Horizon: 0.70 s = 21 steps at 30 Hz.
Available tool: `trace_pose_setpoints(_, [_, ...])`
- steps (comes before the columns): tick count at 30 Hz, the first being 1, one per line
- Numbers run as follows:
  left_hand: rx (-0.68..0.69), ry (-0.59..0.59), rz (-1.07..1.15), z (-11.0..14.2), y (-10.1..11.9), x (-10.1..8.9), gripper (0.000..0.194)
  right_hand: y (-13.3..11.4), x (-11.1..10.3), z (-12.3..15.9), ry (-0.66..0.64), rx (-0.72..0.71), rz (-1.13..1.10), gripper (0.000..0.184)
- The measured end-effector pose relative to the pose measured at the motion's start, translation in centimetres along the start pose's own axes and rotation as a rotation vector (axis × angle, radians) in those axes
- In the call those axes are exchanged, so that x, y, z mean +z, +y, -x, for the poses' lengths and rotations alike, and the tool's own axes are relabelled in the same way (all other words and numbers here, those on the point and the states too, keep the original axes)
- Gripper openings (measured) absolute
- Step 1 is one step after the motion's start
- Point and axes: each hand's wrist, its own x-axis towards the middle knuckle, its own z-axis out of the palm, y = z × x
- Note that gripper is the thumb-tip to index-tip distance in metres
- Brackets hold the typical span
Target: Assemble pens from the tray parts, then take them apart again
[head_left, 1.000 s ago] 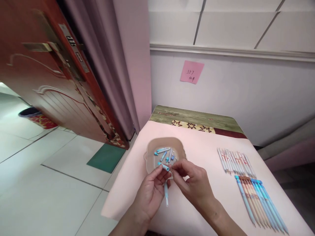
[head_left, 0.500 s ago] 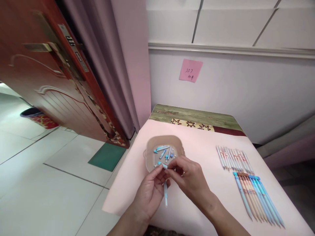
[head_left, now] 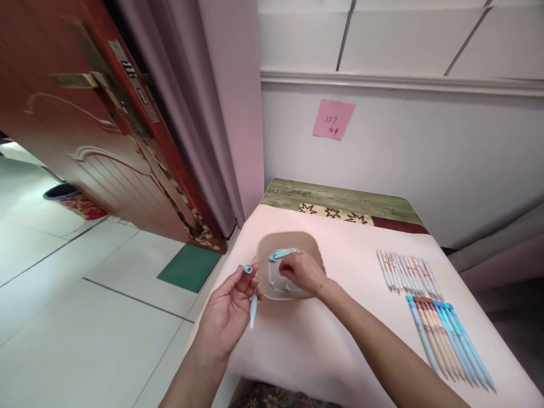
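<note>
My left hand [head_left: 225, 317], to the left of the beige basin [head_left: 260, 283], is closed on pen parts. Between its thumb and fingertips sits a short light-blue pen tube [head_left: 246, 269], its hollow end showing. A longer light-blue pen part [head_left: 253, 310] with a white tip hangs down from the same hand. Inside the basin my right hand [head_left: 304, 273] reaches with curled fingers; what they hold, if anything, is hidden. Blue and white pen parts [head_left: 284, 253] lie beside its fingertips, and small white pieces [head_left: 288, 288] rest on the basin floor.
At the right of the pink-covered table [head_left: 361, 340] lie a row of white-and-red pens [head_left: 408, 275] and a row of blue and brown pens [head_left: 450, 343]. A pink note [head_left: 334, 119] is on the wall. A wooden door [head_left: 106, 141] stands at the left.
My hands have moved apart. The left has shifted left with the pen parts, and the right has let go of the short tube and reached into the basin.
</note>
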Motion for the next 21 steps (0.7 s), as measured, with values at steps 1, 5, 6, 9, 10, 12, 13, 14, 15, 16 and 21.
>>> trace_pose_setpoints(1, [-0.009,-0.001,0.002,0.0,0.0,-0.1,0.015,0.0,0.6,-0.6,-0.084,-0.007,0.057,0.019])
trace_pose_setpoints(5, [-0.007,0.018,0.028,0.1,0.3,-0.6,0.015,0.2,1.9,-1.6,-0.202,0.032,0.157,0.025])
trace_pose_setpoints(6, [0.004,0.028,0.037,0.1,0.5,-0.6,0.015,0.2,1.9,-1.6,-0.222,0.043,0.179,0.026])
trace_pose_setpoints(9, [0.010,0.038,0.039,-0.1,0.6,-0.7,0.016,0.2,1.7,-1.2,-0.279,0.072,0.228,0.024])
trace_pose_setpoints(10, [-0.001,0.033,0.030,-0.3,0.5,-0.6,0.016,0.1,1.6,-1.1,-0.293,0.085,0.240,0.023])
trace_pose_setpoints(12, [-0.029,0.017,0.007,-0.5,0.0,-0.4,0.015,-0.2,1.9,-0.8,-0.310,0.113,0.258,0.024])
trace_pose_setpoints(13, [-0.040,0.010,0.000,-0.7,-0.2,-0.3,0.015,-0.4,2.1,-0.8,-0.315,0.125,0.263,0.026])
trace_pose_setpoints(14, [-0.046,0.005,-0.002,-0.8,-0.5,-0.2,0.014,-0.5,2.3,-0.8,-0.317,0.134,0.266,0.028])
trace_pose_setpoints(15, [-0.051,0.003,-0.001,-0.9,-0.8,-0.1,0.014,-0.5,2.6,-0.8,-0.318,0.141,0.267,0.030])
trace_pose_setpoints(16, [-0.053,0.003,0.002,-1.0,-1.0,0.0,0.013,-0.6,2.9,-0.9,-0.318,0.146,0.267,0.031])
trace_pose_setpoints(21, [-0.076,0.020,0.008,-1.1,-1.4,0.4,0.012,-0.5,3.8,-1.1,-0.310,0.152,0.252,0.031])
